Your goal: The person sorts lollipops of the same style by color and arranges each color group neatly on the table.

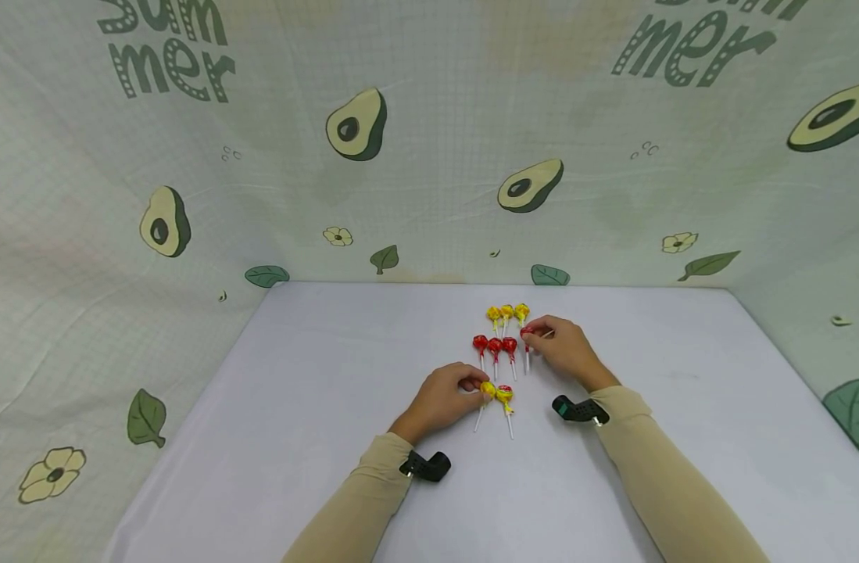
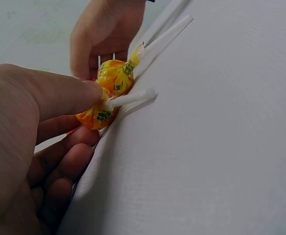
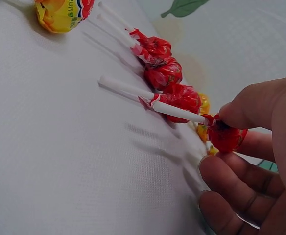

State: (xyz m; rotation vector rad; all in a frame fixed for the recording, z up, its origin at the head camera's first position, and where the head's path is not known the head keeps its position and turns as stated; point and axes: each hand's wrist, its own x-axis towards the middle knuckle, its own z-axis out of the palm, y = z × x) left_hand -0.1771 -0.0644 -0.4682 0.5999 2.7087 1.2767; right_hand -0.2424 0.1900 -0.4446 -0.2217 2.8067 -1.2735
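With thumb and fingers my left hand (image 1: 446,399) pinches a yellow-wrapped lollipop (image 2: 95,116) by its head, the stick slanting toward me. Right beside it lies a second yellow lollipop (image 1: 505,395). My right hand (image 1: 564,348) pinches the head of a red lollipop (image 3: 226,134), at the right end of a row. Left of it in that row lie three red lollipops, the nearest one (image 1: 510,346) with its stick toward me. Behind them is a row of three yellow lollipops, among them the middle one (image 1: 507,312).
A white cloth covers the table (image 1: 331,336). A pale curtain (image 1: 429,180) printed with avocados and leaves hangs behind and at both sides. Black straps with small devices sit on the left wrist (image 1: 426,467) and the right wrist (image 1: 581,410).
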